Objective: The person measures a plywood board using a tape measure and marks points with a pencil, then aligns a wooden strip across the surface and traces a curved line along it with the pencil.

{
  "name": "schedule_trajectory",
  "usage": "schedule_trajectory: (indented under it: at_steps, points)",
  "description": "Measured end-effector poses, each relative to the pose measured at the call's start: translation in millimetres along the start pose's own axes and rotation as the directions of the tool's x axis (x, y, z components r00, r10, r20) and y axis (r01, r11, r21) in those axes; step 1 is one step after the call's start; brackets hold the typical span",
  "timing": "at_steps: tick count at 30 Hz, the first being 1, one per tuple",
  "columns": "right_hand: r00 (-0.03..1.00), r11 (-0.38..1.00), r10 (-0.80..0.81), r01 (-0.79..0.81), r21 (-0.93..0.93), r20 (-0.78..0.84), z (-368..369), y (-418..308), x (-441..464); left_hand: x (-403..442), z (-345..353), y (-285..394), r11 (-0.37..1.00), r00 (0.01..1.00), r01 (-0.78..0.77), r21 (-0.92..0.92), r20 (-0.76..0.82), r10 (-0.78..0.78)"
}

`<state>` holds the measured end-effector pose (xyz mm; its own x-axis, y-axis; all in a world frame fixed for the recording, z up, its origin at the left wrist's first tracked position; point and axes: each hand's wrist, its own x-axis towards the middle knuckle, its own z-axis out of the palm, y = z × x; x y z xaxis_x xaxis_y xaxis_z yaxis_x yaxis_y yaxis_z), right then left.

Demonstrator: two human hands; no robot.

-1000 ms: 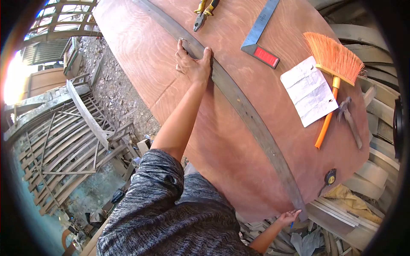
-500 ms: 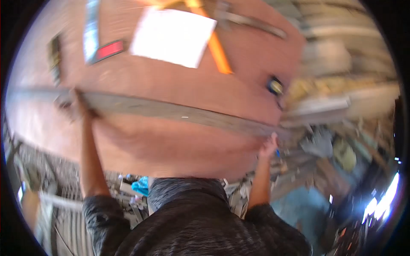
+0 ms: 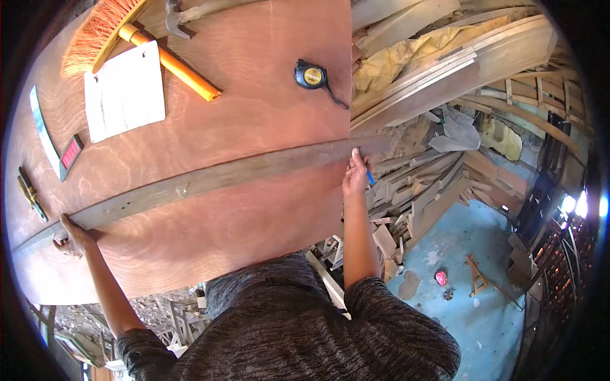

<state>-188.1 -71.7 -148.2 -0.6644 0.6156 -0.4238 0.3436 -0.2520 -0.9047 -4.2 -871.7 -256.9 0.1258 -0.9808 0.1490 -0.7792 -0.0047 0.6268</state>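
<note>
A long grey wooden strip (image 3: 210,181) lies across a reddish plywood sheet (image 3: 273,216), its right end jutting past the sheet's edge. My left hand (image 3: 73,240) grips the strip near its left end, thumb on top. At the right edge, my right hand (image 3: 356,173) pinches the strip, thumb on its face, with a blue pen (image 3: 370,178) sticking out from the fingers. Above the strip lie a tape measure (image 3: 311,75), a white paper (image 3: 124,95), a square with a red handle (image 3: 68,155) and pliers (image 3: 32,194).
An orange broom (image 3: 184,73) touches the paper, and a hammer (image 3: 178,19) lies at the top. Stacked boards (image 3: 438,82) with yellow cloth (image 3: 416,54) stand beyond the right edge. Wood scraps (image 3: 419,197) and a blue floor (image 3: 457,254) are at lower right.
The view has swung round towards the strip's right end, so the sheet and tools appear shifted left. Both hands remain at the strip, and the blur has cleared.
</note>
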Motion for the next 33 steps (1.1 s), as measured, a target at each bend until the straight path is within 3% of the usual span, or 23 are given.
schedule_trajectory:
  at_steps: [3,6,8,10,12,16,19,24,25,26,27,30,31,32,33]
  points:
    - [0.999,1.000,0.023,-0.023,-0.012,-0.033,-8.8,6.2,8.7,2.8,2.5,-1.1,0.995,0.999,0.039,-0.088,0.024,-0.037]
    - [1.000,1.000,0.006,-0.006,0.000,-0.022,-4.2,2.7,7.0,-20.7,-12.5,27.5,0.994,0.989,0.108,-0.032,0.106,-0.104]
    - [1.000,0.999,0.028,-0.028,-0.028,-0.010,-7.1,4.8,8.2,-17.5,0.2,12.6,0.914,0.938,0.270,-0.302,0.297,-0.179]
    - [0.995,0.990,0.103,-0.103,-0.099,-0.001,-21.0,5.9,17.7,-33.4,-1.9,29.6,0.854,0.935,0.330,-0.402,0.261,-0.238]
    - [0.995,0.992,0.100,-0.100,-0.075,-0.015,-11.6,7.8,11.1,-5.8,0.3,3.6,0.995,0.995,0.033,-0.091,0.094,-0.025]
    - [0.992,0.989,0.123,-0.121,-0.085,0.016,-9.6,-1.7,10.5,-11.4,-6.5,12.5,0.999,0.999,-0.010,-0.048,0.039,0.012]
    - [0.991,0.988,0.134,-0.132,-0.085,0.018,-8.3,-5.6,9.8,-14.2,-8.9,17.2,0.994,0.998,-0.060,0.094,0.007,0.060]
    - [0.986,0.971,0.136,-0.152,-0.184,-0.097,-6.4,-4.5,10.3,-13.5,-6.1,13.6,0.999,0.999,-0.028,0.035,0.047,0.026]
    - [0.971,0.939,0.230,-0.240,-0.248,-0.068,-13.3,-11.2,12.1,-13.1,-7.3,14.9,0.998,0.998,-0.027,0.051,0.060,0.024]
    - [0.955,0.915,0.296,-0.287,-0.282,-0.012,-18.7,-6.3,22.8,-36.1,-1.2,28.1,0.846,0.986,0.128,-0.518,0.155,-0.054]
    - [0.940,0.903,0.337,-0.307,-0.301,0.053,-29.1,-4.3,32.9,-25.0,1.2,18.1,0.820,0.979,0.111,-0.561,0.205,0.008]
    - [0.913,0.866,0.379,-0.293,-0.405,0.150,-48.4,-0.6,52.5,-16.3,-3.1,-1.7,0.950,0.960,-0.209,-0.231,0.135,0.245]
    - [0.921,0.842,0.363,-0.259,-0.473,0.141,-55.6,-4.1,60.7,-24.5,-7.8,12.2,0.957,0.971,-0.217,-0.191,0.059,0.232]
    - [0.945,0.857,0.327,-0.290,-0.426,0.012,-41.8,-9.1,53.3,-33.0,-11.2,25.6,0.964,0.976,-0.218,-0.151,-0.017,0.218]
    - [0.952,0.843,0.302,-0.240,-0.482,0.054,-39.4,-11.3,50.4,-41.6,-12.9,38.5,0.971,0.975,-0.212,-0.111,-0.093,0.202]
